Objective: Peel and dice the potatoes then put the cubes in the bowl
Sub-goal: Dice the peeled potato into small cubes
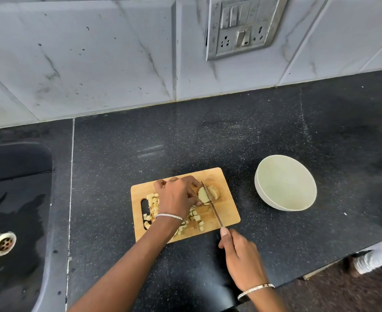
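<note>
A wooden cutting board (227, 213) is laid on the black speckled table (275, 131) below marble wall tiles (95, 64), a sink (16, 172) left, a pale bowl (285, 183) right. Forearms are extended from the near edge. A potato piece (204, 194) is held on the board by the curled fingers of the left hand (176, 194), cubes (196, 217) nearby; a knife (213, 204) is gripped by the right hand (239, 253).

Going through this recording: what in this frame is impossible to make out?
Head view:
Knife handle: hidden inside the right hand.
Part of the potato piece: covered by fingers of the left hand.
Some potato cubes: under the left wrist.
Sink: cut off by the left edge.
</note>
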Demonstrator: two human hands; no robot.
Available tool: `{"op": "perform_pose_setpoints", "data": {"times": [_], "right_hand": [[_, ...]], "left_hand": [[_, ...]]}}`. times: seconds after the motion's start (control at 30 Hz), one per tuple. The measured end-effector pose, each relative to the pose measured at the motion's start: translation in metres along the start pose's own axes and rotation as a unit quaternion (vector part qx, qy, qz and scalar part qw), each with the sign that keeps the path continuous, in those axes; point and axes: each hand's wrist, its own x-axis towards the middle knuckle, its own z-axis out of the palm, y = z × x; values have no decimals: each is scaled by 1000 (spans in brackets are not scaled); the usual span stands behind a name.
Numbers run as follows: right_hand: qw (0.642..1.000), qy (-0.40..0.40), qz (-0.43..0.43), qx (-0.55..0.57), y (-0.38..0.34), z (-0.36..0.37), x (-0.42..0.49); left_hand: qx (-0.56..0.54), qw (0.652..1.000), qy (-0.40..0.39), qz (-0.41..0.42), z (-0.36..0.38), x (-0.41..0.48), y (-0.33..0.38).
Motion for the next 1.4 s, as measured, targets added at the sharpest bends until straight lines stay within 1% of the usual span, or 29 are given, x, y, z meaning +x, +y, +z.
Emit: {"op": "perform_pose_setpoints", "data": {"times": [0.13,0.23,0.4,0.5,0.87,1.07,1.23,1.4], "right_hand": [[1000,-7,2,11,1,3,1],[1000,8,2,14,5,-1,2],[1000,23,-12,12,3,-7,2],[1000,12,-13,-8,-1,-7,1],[999,-6,-31,-28,-2,-7,1],[998,-12,-14,-60,-6,4,7],[997,-16,18,-78,-14,8,12],[994,-18,27,-102,-16,12,11]], "left_hand": [[-25,1000,3,-17,-1,-1,1],[-31,999,2,-23,-4,-3,2],[89,996,-4,-8,-11,-7,12],[116,993,0,-8,-10,-9,15],[66,997,4,-42,-3,-10,16],[60,997,0,-58,-4,-10,17],[60,996,1,-65,-1,-11,17],[63,996,5,-62,-1,-12,16]]}}
